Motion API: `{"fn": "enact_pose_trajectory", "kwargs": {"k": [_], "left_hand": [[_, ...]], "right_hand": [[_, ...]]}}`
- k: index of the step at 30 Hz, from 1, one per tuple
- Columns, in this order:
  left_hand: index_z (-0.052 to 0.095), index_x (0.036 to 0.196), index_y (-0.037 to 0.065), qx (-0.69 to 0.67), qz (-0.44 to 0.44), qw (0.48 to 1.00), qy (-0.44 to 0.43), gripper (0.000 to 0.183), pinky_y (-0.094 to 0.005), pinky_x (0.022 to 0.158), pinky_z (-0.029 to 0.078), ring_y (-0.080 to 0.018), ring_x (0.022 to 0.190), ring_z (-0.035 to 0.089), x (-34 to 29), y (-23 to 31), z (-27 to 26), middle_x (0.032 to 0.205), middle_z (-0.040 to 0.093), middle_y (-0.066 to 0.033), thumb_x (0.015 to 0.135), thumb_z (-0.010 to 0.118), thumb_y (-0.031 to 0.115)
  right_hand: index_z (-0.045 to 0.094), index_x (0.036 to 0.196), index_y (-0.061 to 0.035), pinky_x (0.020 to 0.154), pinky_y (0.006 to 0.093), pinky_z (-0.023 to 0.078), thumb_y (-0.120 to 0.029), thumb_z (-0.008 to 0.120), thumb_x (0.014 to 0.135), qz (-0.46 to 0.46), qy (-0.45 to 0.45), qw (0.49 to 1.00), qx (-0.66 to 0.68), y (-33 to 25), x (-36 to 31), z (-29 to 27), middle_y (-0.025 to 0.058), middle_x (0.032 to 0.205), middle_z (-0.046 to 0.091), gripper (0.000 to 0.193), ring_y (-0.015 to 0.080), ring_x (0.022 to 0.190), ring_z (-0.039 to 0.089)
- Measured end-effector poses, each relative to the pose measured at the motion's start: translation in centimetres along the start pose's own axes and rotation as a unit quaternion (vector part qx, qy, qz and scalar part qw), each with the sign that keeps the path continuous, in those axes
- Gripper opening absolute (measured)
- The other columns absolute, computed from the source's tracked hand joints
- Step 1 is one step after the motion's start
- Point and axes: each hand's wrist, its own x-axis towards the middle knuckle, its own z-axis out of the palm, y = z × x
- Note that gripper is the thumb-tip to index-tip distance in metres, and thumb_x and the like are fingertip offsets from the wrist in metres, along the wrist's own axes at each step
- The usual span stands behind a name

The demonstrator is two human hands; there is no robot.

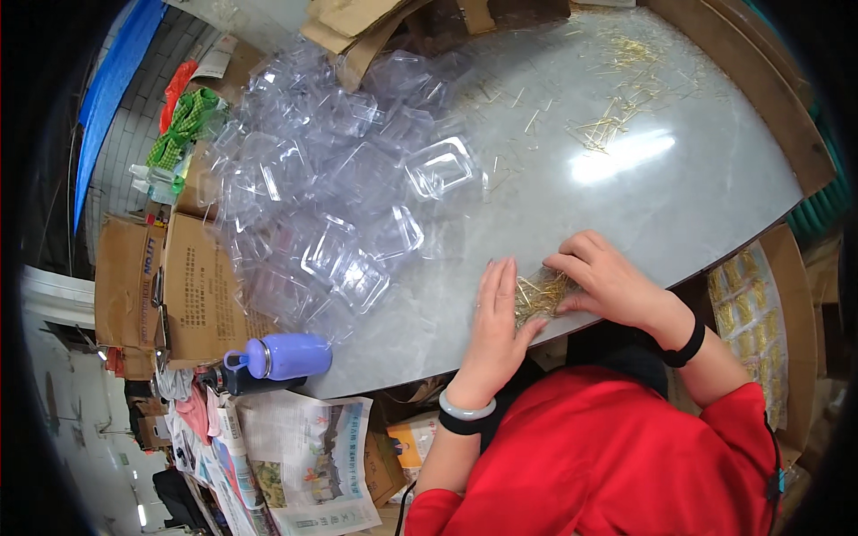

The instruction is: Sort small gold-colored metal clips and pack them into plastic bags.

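A loose bunch of thin gold-coloured metal sticks (536, 293) lies at the table's near edge, between my two hands. My left hand (497, 330) stands along the left side of the bunch, its fingers stretched out together and its thumb reaching toward the sticks. From the right, my right hand (615, 284) curls round the bunch, with bent fingers at the far side and the thumb nearer to me. Its fingertips touch the sticks, and part of the bunch is hidden behind them. More gold sticks (617, 112) are strewn over the far right of the table.
Clear plastic boxes (357, 174) form a large heap on the left of the grey table (715, 205). A purple bottle (295, 355) lies near the left edge. Cardboard (769, 80) borders the far right. Packed gold pieces (746, 313) fill a carton at right; newspaper (313, 464) hangs below left.
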Motion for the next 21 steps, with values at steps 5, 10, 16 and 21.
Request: {"fn": "enact_pose_trajectory", "kwargs": {"k": [5,10,16,21], "left_hand": [[0.046,0.147,-0.001,0.111,-0.032,0.993,-0.022,0.069,-0.0435,0.102,0.047,-0.0403,0.122,0.056,-0.8,-0.1,-2.4,0.140,0.052,-0.0228,0.086,0.076,0.004],[0.050,0.142,-0.004,0.047,-0.074,0.996,0.001,0.061,-0.0392,0.084,0.054,-0.0342,0.096,0.066,0.2,0.2,-0.6,0.126,0.055,-0.0221,0.086,0.073,-0.002],[0.050,0.142,-0.003,0.005,-0.087,0.996,-0.013,0.069,-0.0464,0.101,0.047,-0.0387,0.115,0.057,0.1,1.7,-2.1,0.136,0.052,-0.0213,0.081,0.080,0.007],[0.043,0.148,-0.004,0.137,-0.045,0.988,-0.061,0.085,-0.0504,0.118,0.032,-0.0441,0.140,0.039,0.3,0.7,-2.2,0.148,0.046,-0.0221,0.077,0.086,0.018]], "right_hand": [[0.050,0.140,-0.0001,0.116,0.0442,0.039,-0.030,0.081,0.079,-0.132,0.087,0.981,-0.112,-0.8,0.0,0.5,0.0165,0.140,0.055,0.074,0.0366,0.134,0.049],[0.052,0.137,0.0007,0.117,0.0463,0.038,-0.023,0.076,0.084,-0.157,0.085,0.980,-0.083,-1.0,1.1,2.0,0.0168,0.139,0.056,0.063,0.0376,0.134,0.050],[0.054,0.134,0.0005,0.117,0.0463,0.039,-0.015,0.075,0.085,-0.138,0.101,0.985,-0.038,-0.2,1.1,2.1,0.0169,0.138,0.056,0.056,0.0379,0.134,0.050],[0.048,0.141,0.0021,0.117,0.0478,0.037,-0.010,0.074,0.086,-0.009,0.178,0.984,-0.002,-0.1,-0.6,1.2,0.0213,0.148,0.047,0.062,0.0425,0.139,0.044]]}}
